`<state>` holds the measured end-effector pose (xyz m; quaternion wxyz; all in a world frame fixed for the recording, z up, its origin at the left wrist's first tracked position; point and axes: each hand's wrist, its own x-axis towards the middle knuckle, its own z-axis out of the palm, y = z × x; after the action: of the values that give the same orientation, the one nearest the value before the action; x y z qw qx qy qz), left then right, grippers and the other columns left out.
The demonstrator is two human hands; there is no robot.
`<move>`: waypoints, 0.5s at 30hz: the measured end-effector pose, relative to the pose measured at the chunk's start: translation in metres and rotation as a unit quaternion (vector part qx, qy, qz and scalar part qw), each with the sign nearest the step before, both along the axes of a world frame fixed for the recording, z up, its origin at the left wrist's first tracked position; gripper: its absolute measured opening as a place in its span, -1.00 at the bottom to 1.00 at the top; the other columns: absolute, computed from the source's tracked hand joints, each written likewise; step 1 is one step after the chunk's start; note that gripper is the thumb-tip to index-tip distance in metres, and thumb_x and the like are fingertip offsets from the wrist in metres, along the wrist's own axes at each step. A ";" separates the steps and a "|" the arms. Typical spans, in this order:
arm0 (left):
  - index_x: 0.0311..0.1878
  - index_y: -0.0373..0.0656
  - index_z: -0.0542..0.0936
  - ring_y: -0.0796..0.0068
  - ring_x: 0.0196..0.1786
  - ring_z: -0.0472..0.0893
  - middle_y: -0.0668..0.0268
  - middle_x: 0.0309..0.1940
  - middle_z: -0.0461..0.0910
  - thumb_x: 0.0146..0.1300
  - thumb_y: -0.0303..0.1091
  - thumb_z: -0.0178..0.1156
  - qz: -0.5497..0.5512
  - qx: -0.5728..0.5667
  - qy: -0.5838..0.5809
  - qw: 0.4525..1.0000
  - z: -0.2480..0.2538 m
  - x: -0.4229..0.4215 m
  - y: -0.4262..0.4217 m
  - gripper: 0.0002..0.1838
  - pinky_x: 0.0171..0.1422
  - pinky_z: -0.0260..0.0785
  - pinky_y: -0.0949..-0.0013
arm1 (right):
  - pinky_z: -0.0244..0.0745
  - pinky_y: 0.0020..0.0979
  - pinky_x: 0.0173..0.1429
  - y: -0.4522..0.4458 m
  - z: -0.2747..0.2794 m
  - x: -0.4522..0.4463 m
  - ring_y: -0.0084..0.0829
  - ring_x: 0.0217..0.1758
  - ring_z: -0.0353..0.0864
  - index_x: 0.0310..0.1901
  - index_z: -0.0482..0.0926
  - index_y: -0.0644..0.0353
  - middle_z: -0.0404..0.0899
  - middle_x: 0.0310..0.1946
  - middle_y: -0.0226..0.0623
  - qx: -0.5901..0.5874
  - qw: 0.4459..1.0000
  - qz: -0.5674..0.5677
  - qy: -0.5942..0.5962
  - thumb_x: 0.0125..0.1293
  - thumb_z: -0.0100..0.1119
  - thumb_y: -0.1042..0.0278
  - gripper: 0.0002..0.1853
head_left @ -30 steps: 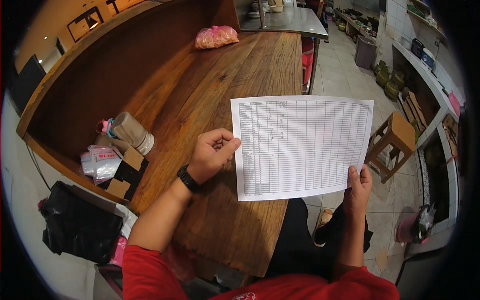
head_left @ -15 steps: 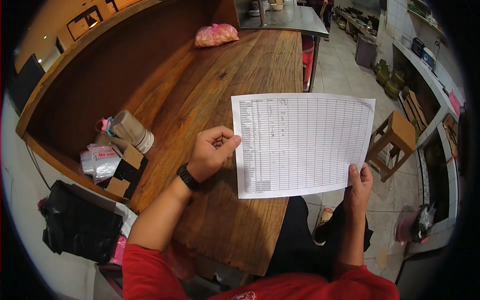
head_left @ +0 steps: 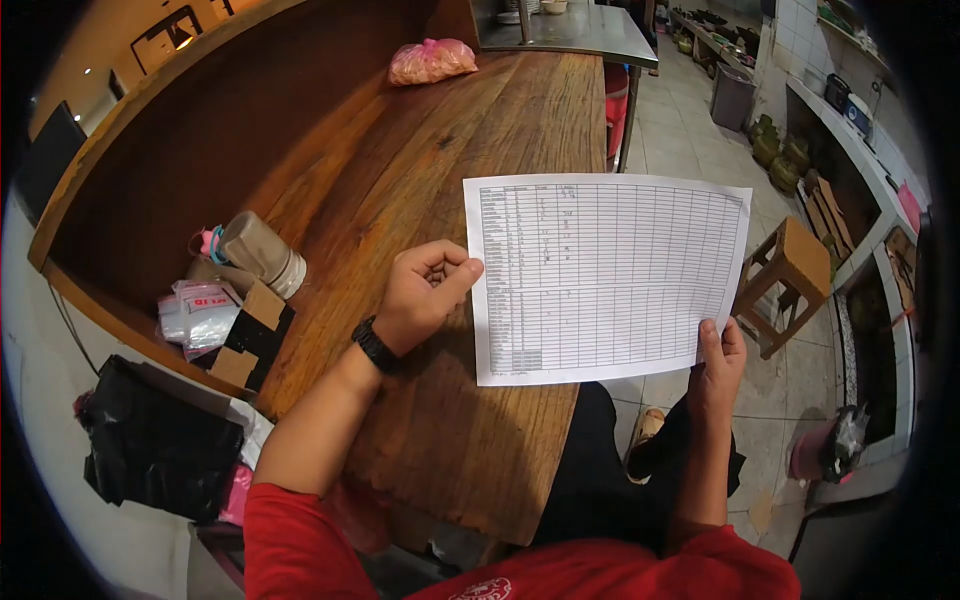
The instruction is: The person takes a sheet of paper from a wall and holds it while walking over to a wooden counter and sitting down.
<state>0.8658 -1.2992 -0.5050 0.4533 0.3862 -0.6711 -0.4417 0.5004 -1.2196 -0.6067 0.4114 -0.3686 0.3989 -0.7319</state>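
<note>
A white sheet of paper, printed with a table and a few handwritten marks, is held up over the right part of the wooden table. My left hand, with a black watch on its wrist, pinches the sheet's left edge between thumb and curled fingers. Gripping the lower right corner is my right hand, thumb on the front and fingers mostly behind. The paper bows slightly and hides part of the table's edge and the floor. Its small text is too fine to read.
A pink-tinted plastic bag lies at the table's far end. At left stand a clear jar, small plastic packets and a dark box. A black bag hangs at lower left. A wooden stool is on the tiled floor at right.
The sheet and both hands sit slightly higher in view, as do nearby things, so the view has tilted a little. Both hands keep their hold.
</note>
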 end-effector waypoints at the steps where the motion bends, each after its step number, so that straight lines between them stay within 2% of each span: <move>1: -0.21 -0.29 0.65 0.85 -0.45 0.45 0.53 -0.48 0.60 0.41 -0.40 0.27 -0.001 0.002 -0.002 1.000 0.000 0.000 0.000 -0.87 -0.37 0.27 0.63 | 0.50 -0.48 0.08 0.000 0.001 0.000 -0.55 -0.09 0.64 0.00 0.56 0.33 0.69 -0.10 -0.26 -0.001 1.000 0.002 -0.001 0.48 0.24 0.30 -0.74; 6: -0.20 -0.27 0.64 0.86 -0.43 0.47 0.53 -0.45 0.61 0.42 -0.39 0.27 -0.003 -0.003 -0.008 1.000 -0.001 0.001 0.000 -0.87 -0.35 0.29 0.64 | 0.50 -0.47 0.10 0.000 0.004 0.004 -0.55 -0.07 0.64 0.02 0.55 0.33 0.68 -0.07 -0.26 -0.005 1.000 0.004 -0.002 0.48 0.24 0.29 -0.73; 9: -0.24 -0.23 0.59 0.83 -0.52 0.40 0.52 -0.50 0.54 0.46 -0.35 0.20 -0.003 -0.021 -0.017 1.000 0.002 -0.003 0.001 -0.84 -0.46 0.21 0.62 | 0.50 -0.47 0.11 0.001 0.006 0.005 -0.55 -0.06 0.64 0.02 0.55 0.33 0.68 -0.07 -0.27 -0.010 1.000 0.008 -0.003 0.48 0.24 0.29 -0.73; 12: -0.22 -0.23 0.60 0.82 -0.51 0.42 0.52 -0.50 0.55 0.44 -0.35 0.22 -0.018 -0.011 -0.018 1.000 0.001 -0.003 0.001 -0.85 -0.45 0.24 0.62 | 0.50 -0.46 0.11 0.001 0.004 0.003 -0.54 -0.06 0.64 0.02 0.54 0.32 0.68 -0.07 -0.28 -0.013 1.000 0.007 -0.003 0.49 0.23 0.28 -0.73; 15: -0.13 -0.29 0.68 0.85 -0.40 0.47 0.53 -0.42 0.63 0.40 -0.37 0.28 -0.047 0.042 -0.026 0.998 0.005 -0.002 0.002 -0.84 -0.33 0.30 0.64 | 0.49 -0.46 0.11 0.001 0.002 0.003 -0.54 -0.05 0.64 0.03 0.54 0.30 0.68 -0.07 -0.29 -0.015 1.000 0.004 0.001 0.49 0.24 0.26 -0.72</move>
<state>0.8634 -1.2972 -0.5000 0.3976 0.3840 -0.6810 -0.4803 0.5033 -1.2189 -0.6043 0.4084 -0.3768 0.3871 -0.7358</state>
